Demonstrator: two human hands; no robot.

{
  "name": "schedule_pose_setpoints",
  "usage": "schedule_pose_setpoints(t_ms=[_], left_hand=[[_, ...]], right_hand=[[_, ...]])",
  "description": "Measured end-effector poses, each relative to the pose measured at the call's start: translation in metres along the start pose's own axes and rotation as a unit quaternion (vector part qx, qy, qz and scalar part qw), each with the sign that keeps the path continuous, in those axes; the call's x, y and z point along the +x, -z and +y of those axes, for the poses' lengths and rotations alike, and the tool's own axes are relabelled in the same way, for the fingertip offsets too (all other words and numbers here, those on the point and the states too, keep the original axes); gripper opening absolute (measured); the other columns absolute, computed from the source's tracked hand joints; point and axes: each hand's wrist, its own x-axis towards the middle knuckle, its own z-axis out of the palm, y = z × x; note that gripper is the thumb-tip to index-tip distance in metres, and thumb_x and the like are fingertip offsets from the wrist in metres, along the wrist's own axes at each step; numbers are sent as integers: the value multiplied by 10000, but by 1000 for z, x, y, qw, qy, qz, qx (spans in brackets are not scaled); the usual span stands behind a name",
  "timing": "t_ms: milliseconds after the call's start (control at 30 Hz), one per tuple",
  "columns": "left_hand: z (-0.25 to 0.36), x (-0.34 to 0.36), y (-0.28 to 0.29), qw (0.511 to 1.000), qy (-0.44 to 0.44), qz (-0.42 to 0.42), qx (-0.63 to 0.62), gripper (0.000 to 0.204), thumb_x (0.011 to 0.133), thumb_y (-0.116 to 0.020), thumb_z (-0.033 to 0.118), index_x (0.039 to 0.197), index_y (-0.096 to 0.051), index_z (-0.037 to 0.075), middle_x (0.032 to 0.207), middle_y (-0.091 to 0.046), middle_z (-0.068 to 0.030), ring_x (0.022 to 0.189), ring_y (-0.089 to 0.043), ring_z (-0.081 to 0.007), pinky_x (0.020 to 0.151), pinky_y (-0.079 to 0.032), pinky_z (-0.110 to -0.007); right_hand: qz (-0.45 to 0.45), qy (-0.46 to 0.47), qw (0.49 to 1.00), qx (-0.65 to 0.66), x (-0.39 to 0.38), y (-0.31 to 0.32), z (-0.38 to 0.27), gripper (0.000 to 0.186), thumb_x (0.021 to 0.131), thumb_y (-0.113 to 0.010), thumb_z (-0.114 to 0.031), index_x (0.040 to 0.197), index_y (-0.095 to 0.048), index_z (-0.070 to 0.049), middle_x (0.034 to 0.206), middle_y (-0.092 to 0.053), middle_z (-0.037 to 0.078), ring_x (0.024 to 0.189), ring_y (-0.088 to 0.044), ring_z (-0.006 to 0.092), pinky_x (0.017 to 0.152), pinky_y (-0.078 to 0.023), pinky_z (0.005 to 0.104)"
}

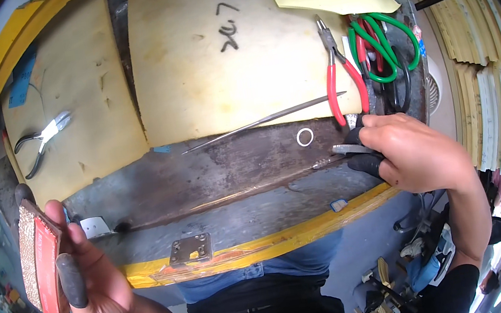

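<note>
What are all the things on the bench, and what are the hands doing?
Workbench: one, grey and yellow-edged, centre.
Red pliers: one, red handles, upper right.
Black pliers: one, black handles, upper left.
Needle file: one, grey, middle.
Ring: one, white, right of centre.
Wire loops: green and red, upper right.
Metal plate: one, front edge.
Left hand: holds red flat block.
Right hand: grips small grey tool.

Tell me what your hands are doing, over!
Left hand holds a flat red card, off the bench. Right hand grips small pliers on the metal plate. White ring lies nearby.
</note>
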Motion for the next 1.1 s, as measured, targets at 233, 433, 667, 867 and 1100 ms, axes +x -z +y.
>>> schedule_pose_setpoints(t_ms=[233, 433, 667, 867, 1100], left_hand=[[-1, 0, -1, 1000, -10, -1, -10, 722, 861, -622, 5, 1442, -228, -160, 1533, -248, -301, 1405, -304, -458, 1133, -390, -460], [0, 0, -1, 1000, -5, -6, 10, 715, 878, -648, 30, 1432, -244, -171, 1511, -265, -339, 1418, -310, -410, 1172, -337, -432], [1, 2, 6, 1000, -8, -29, -5, 719, 862, -623, 25, 1441, -238, -158, 1534, -253, -301, 1422, -297, -421, 1161, -347, -446], [-1, 4, 1, 1000, -10, -14, 21, 700, 871, -635, 39, 1427, -264, -169, 1516, -271, -323, 1424, -302, -406, 1173, -329, -426], [-1, 5, 4, 999, -15, -50, 2, 667, 882, -657, 52, 1403, -311, -181, 1490, -305, -344, 1415, -326, -394, 1175, -332, -414]], right_hand=[[13, -29, 999, -11, -8, 3, 1, 186, 640, -578, 64, 819, -527, 64, 858, -522, 218, 904, -545, 429, 836, -454, 475], [2, -1, 999, -45, -23, 8, 14, 203, 674, -621, 65, 865, -554, 46, 927, -555, 217, 976, -555, 412, 868, -460, 465], [-14, -18, 999, -37, -41, 18, 8, 239, 705, -618, 89, 934, -560, 56, 891, -550, 213, 921, -555, 418, 805, -480, 452], [408, -79, 838, 354, -51, -3, 9, 386, 800, -748, 5, 1141, -568, -9, 841, -637, 25, 701, -597, 54, 624, -494, 212], [483, -1, 790, 377, -46, -30, 21, 288, 842, -700, -14, 1105, -588, 20, 835, -637, 33, 659, -581, 66, 545, -457, 203]])
